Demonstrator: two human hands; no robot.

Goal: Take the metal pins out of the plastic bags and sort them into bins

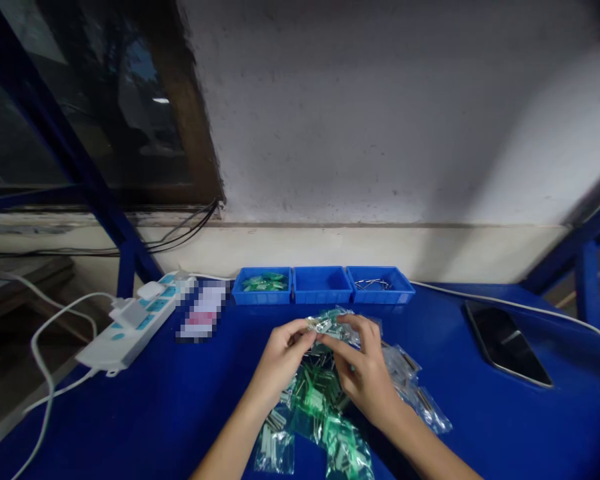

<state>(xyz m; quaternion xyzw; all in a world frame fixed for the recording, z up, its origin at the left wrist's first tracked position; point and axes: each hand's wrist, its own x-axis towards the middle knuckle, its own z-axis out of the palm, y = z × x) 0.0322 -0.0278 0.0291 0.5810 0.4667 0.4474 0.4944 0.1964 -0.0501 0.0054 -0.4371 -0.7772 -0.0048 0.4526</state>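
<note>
My left hand (286,350) pinches the edge of a clear plastic bag (330,324) between thumb and fingers. On the bag's other side, my right hand (363,360) grips it with the fingers curled. What lies inside the bag is too small to make out. Below both hands spreads a heap of green-tinted bags (313,397) with pale and metal pieces in them. A clear bag of white sticks (274,450) is near my left forearm. More clear bags (430,407) lie to the right of my right hand.
Three blue bins stand along the back: one with green bags (265,283), a middle bin (323,297), and one with metal rods (375,285). A power strip (135,327) with cables and a blurred-out item (203,310) lie left. A phone (507,343) lies right.
</note>
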